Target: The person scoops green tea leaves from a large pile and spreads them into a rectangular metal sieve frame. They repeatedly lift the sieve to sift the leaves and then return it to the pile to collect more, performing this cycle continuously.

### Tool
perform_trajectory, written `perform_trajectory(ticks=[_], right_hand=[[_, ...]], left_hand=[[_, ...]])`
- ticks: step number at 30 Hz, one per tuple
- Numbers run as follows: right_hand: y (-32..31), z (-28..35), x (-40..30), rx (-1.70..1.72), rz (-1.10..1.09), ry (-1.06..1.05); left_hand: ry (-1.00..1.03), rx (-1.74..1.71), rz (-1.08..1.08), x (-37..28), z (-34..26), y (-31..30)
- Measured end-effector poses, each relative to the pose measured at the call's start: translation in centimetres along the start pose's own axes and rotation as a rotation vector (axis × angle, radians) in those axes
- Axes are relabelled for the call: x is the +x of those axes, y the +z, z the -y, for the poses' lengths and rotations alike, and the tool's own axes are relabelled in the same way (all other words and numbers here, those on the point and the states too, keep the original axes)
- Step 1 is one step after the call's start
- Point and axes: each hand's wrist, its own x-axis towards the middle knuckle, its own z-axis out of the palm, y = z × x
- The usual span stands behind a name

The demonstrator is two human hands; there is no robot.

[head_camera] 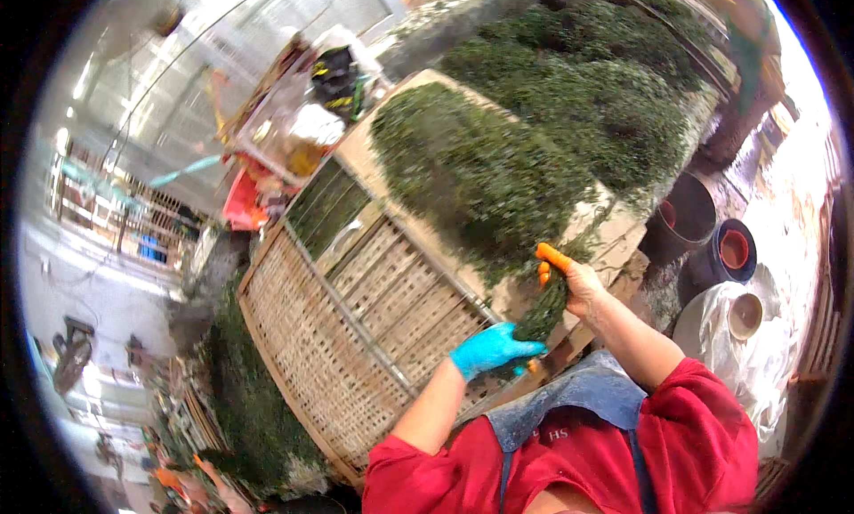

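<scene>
My left hand [492, 349], in a turquoise glove, grips the lower end of a dark green bunch of plant strands [544, 310], perhaps seaweed. Orange finger covers show on my right hand [567, 277], which holds the upper part of the same bunch beside the board's near edge. Beyond my hands, a large heap of the green strands [480, 173] lies on a pale board [413, 213]. Left of the board is a perforated woven tray [327, 340] in a wooden frame. Strips of green fill a narrow section [327, 207] at its far end.
A bigger green pile [587, 93] lies behind the board. Dark buckets [680, 210] and a white plastic-covered container [697, 330] stand at the right. A crate of bags and other items [307, 127] is at the upper left. Another person's arm [223, 487] shows at the lower left.
</scene>
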Motion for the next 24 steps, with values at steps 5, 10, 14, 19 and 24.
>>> perform_trajectory(ticks=[5, 10, 14, 19, 24], right_hand=[[8.5, -6.8, 1.9, -0.115, 0.033, 0.093], [19.6, -6.7, 6.3, -0.28, 0.242, -0.045], [28.7, -3.0, 8.3, -0.546, 0.443, -0.182], [28.8, -1.3, 15.5, -1.531, 0.173, -0.319], [26.7, -6.7, 18.6, -1.734, 0.274, -1.02]], left_hand=[[0.072, -0.152, -0.306, -12.3, 5.2, -5.4], [0.36, -0.222, -0.738, -18.1, 4.9, -12.3], [0.484, -0.211, -0.886, -21.4, -0.2, -17.9], [0.236, -0.01, -1.037, -16.9, 4.3, -28.5], [0.195, -0.157, -1.01, -15.0, 8.2, -30.6]])
